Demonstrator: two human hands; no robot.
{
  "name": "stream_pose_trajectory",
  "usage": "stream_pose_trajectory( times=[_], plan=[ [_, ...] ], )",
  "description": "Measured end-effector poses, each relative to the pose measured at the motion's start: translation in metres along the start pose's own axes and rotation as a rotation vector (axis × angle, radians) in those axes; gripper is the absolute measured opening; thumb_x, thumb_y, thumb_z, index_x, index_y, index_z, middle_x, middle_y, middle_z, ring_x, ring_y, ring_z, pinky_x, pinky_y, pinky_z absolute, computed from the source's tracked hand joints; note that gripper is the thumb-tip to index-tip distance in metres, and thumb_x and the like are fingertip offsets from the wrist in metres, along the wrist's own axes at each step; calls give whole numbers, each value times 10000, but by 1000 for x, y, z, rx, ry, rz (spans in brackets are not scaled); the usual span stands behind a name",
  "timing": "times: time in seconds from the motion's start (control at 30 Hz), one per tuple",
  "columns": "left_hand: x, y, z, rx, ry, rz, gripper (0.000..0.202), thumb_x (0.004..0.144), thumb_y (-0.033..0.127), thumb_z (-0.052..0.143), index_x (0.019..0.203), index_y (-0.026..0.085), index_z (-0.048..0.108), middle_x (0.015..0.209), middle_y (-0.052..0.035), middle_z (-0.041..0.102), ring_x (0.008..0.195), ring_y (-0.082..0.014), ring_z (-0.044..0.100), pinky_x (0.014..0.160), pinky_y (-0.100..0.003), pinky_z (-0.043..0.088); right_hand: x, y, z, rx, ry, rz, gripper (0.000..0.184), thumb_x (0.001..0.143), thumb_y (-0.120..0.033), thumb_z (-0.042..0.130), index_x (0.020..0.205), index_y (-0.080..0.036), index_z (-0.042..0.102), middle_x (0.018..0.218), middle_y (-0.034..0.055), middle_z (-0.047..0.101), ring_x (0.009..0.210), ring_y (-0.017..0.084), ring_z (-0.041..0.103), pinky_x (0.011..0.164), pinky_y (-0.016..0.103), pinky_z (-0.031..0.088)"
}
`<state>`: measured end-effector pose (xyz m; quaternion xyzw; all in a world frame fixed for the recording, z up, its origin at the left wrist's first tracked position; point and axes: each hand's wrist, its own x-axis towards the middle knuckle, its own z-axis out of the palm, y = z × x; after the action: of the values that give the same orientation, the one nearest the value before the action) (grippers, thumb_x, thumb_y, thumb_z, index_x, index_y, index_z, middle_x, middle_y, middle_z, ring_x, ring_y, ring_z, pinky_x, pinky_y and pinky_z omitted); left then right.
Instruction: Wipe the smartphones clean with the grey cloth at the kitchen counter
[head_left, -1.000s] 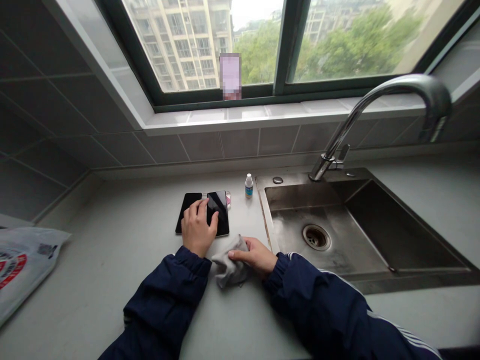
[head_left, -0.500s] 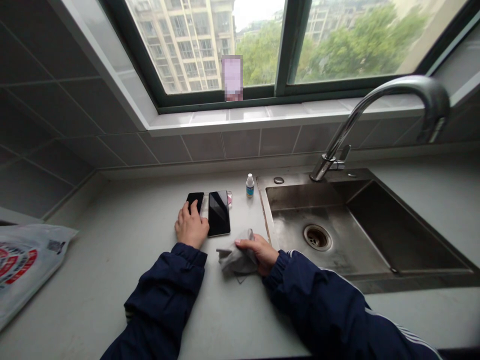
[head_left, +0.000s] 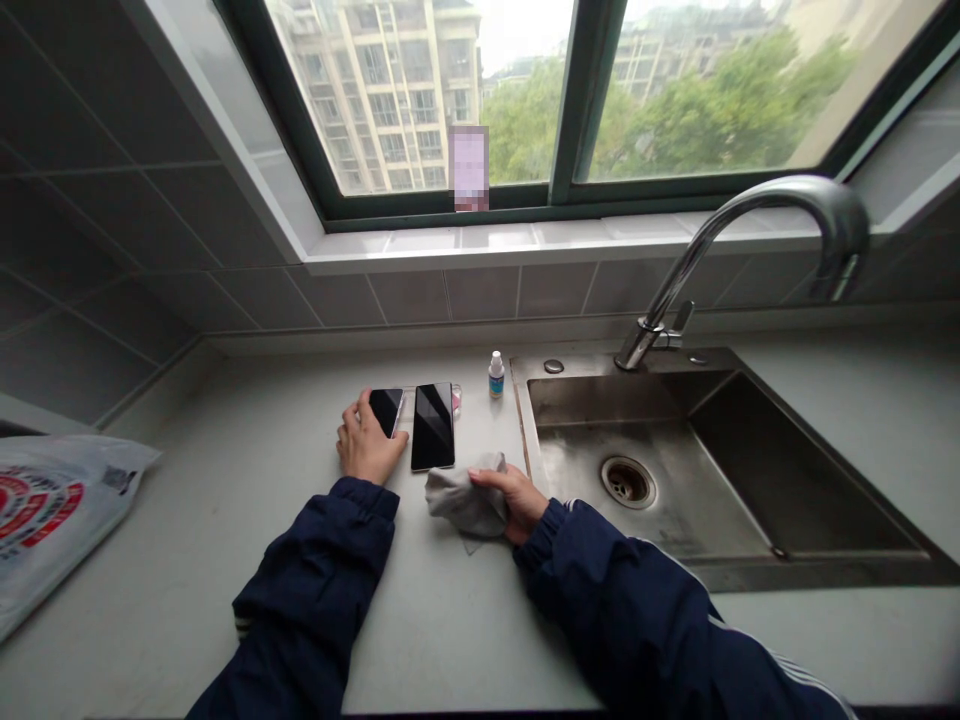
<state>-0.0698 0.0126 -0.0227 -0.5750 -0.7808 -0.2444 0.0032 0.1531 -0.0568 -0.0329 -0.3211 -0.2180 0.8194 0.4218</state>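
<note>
The left hand (head_left: 369, 442) is closing around a black smartphone (head_left: 387, 408), thumb at the right edge and fingers over the left, while the right hand (head_left: 523, 500) is pinching a crumpled grey cloth (head_left: 466, 500) with its thumb on top. The smartphone is sitting at the left of a second smartphone (head_left: 433, 430), which is lying screen up on the pale countertop (head_left: 255, 480). For steady handling, the left hand does best if it is holding the phone by its sides, off the glass, and if the cloth is staying bunched (that loose corner hanging below could catch).

Just behind, a small white bottle (head_left: 496, 377) is standing upright beside the steel sink (head_left: 697, 500), over which a chrome faucet (head_left: 720, 220) is arching.

The palm and fingers are hiding the smartphone's lower left part, so whether it is resting flat or lifting slightly is impossible to tell. A clear item with pink (head_left: 457, 400) is peeking out behind the second smartphone, mostly covered. The frame is cutting off a printed plastic bag (head_left: 75, 500), and pixels are masking a patch (head_left: 470, 165) at the window.
</note>
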Motion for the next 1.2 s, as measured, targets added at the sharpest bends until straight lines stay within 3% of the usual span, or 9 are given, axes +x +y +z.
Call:
stream_pose_trajectory(
  times=[0.2, 0.33, 0.4, 0.47, 0.6, 0.7, 0.77, 0.93, 1.2],
  plan=[
    [13, -15, -8, -181, -26, -70, 1090, 661, 329, 743, 1556, 126, 156, 1356, -218, 519, 1281, -363, 511, 1092, -487, 390, 1, 1, -2, 7, 6, -4, 313, 628, -329, 867, 830, -131, 734, 762, 62, 742, 719, 220, 697, 759, 339, 527],
    [7, -8, -22, -470, -52, -194, 1112, 655, 330, 780, 1565, 189, 157, 1317, -178, 588, 1148, -302, 615, 970, -435, 488, 2, 0, -5, 29, 20, -12, 277, 653, -307, 841, 825, -132, 714, 742, 53, 736, 702, 210, 688, 769, 353, 527],
    [-3, 3, -29, -791, -138, -253, 1138, 674, 358, 790, 1573, 249, 101, 1368, -179, 555, 973, -233, 679, 770, -341, 544, 2, -1, -6, 47, 26, -16, 262, 656, -291, 828, 825, -136, 703, 739, 50, 736, 698, 206, 686, 781, 365, 531],
    [-16, 16, -33, -982, -223, -288, 1129, 678, 377, 809, 1567, 304, 117, 1371, -154, 560, 835, -162, 673, 641, -260, 513, 2, -3, -7, 63, 37, -25, 238, 665, -281, 817, 812, -145, 689, 740, 47, 738, 695, 206, 687, 785, 377, 536],
    [-39, 44, -36, -1244, -471, -369, 1099, 688, 303, 813, 1569, 272, 157, 1295, -141, 595, 853, -135, 654, 611, -207, 474, 2, -10, -6, 94, 79, -85, 246, 682, -280, 800, 859, -156, 682, 790, 55, 752, 738, 234, 704, 795, 402, 544],
    [-50, 64, -34, -1397, -636, -343, 1095, 685, 251, 809, 1570, 265, 163, 1252, -120, 620, 850, -140, 649, 597, -212, 466, 4, -17, -7, 127, 134, -184, 314, 679, -275, 790, 952, -161, 684, 879, 65, 764, 829, 256, 716, 805, 391, 547],
    [-55, 77, -30, -1436, -700, -334, 1094, 676, 242, 825, 1567, 247, 190, 1248, -126, 619, 881, -151, 653, 635, -221, 486, 6, -21, -9, 151, 187, -257, 332, 670, -264, 791, 968, -169, 681, 897, 60, 766, 860, 258, 715, 796, 373, 551],
    [-63, 100, -12, -1500, -802, -260, 1176, 648, 215, 871, 1576, 246, 149, 1247, -123, 611, 1079, -217, 641, 930, -324, 500, 9, -25, -13, 181, 286, -387, 300, 641, -254, 805, 903, -170, 687, 824, 29, 760, 764, 223, 706, 746, 332, 562],
    [-78, 94, 8, -1605, -806, -253, 1131, 643, 253, 887, 1559, 222, 224, 1214, -102, 613, 1163, -265, 609, 1031, -387, 454, 8, -21, -8, 159, 284, -417, 295, 651, -277, 814, 900, -180, 692, 829, 13, 753, 764, 204, 713, 706, 296, 574]
  ],
)
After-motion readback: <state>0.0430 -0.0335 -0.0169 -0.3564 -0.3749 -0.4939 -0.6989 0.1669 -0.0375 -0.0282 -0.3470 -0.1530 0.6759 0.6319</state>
